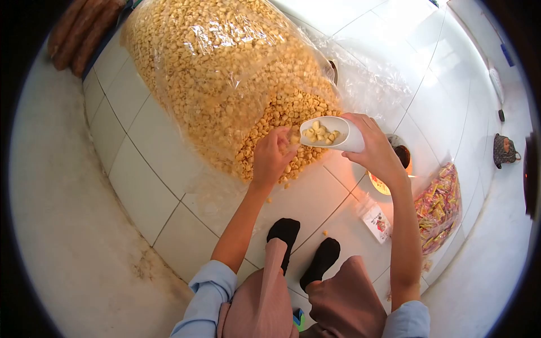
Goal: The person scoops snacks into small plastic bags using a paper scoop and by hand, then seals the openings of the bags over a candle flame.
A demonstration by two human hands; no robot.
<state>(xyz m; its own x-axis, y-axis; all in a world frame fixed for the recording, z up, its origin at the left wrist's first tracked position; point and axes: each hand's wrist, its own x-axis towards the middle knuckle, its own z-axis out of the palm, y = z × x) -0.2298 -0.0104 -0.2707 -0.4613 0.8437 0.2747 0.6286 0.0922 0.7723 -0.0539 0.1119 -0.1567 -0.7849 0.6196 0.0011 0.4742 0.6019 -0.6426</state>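
Observation:
A white scoop [350, 135] with several pale yellow snack pieces [320, 133] in it is gripped in my right hand [372, 147]. Its mouth points left, toward my left hand [272, 156]. The fingers of that hand are closed on a small clear plastic bag [294, 137], partly hidden, which meets the scoop's lip. Behind and below both hands, a very large clear sack [225, 73] lies on its side, full of the same puffed snack pieces. Loose snack pieces [262, 138] show at its open end.
On the tiled floor [152, 180] at the right are a round container [383, 183] with an orange glow, a pack of small printed bags [376, 221] and a bag of colourful sachets [439, 211]. Brown bundles [84, 34] sit at the upper left. My feet [320, 262] are below.

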